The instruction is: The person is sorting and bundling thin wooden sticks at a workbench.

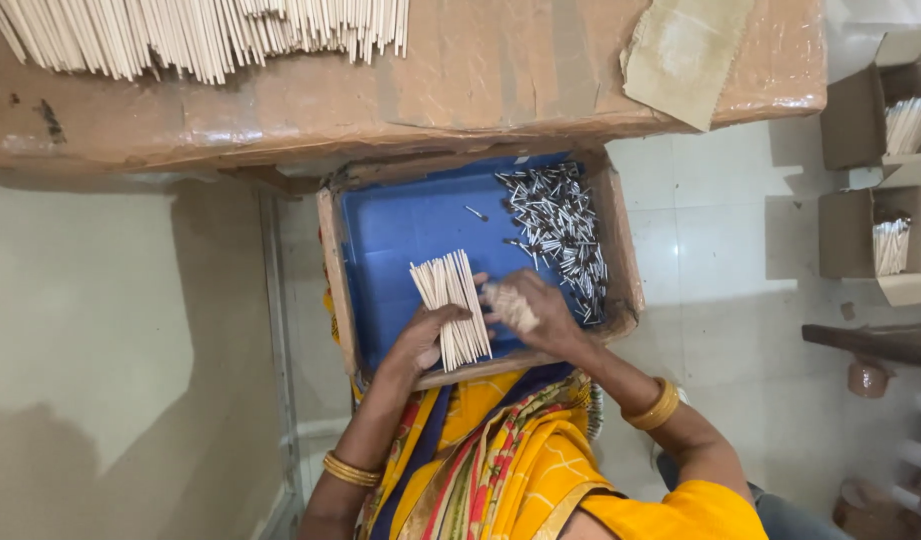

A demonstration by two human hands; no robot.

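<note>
Clasped in the left hand (421, 340) was a fanned bundle of thin pale wooden sticks (453, 308), the fingers closed round its lower end so the sticks spread upward and away from the palm. Just beside it, the right hand (531, 312) was curled shut on a small whitish lump (509, 305), which was pressed against the bundle's near edge; what the lump was made of I could not tell. Both hands hung over a shallow cardboard tray lined with blue sheet (401, 225), resting on the person's lap. Beyond the right hand, in the tray's far corner, lay a loose heap of short dark-tipped silvery sticks (559, 235). Further out from the grip, a long brown cardboard-covered bench (481, 80) carried a spread row of pale sticks (201, 35). Well apart, off past the right hand, stood small open cardboard boxes (861, 230) holding more pale sticks.
</note>
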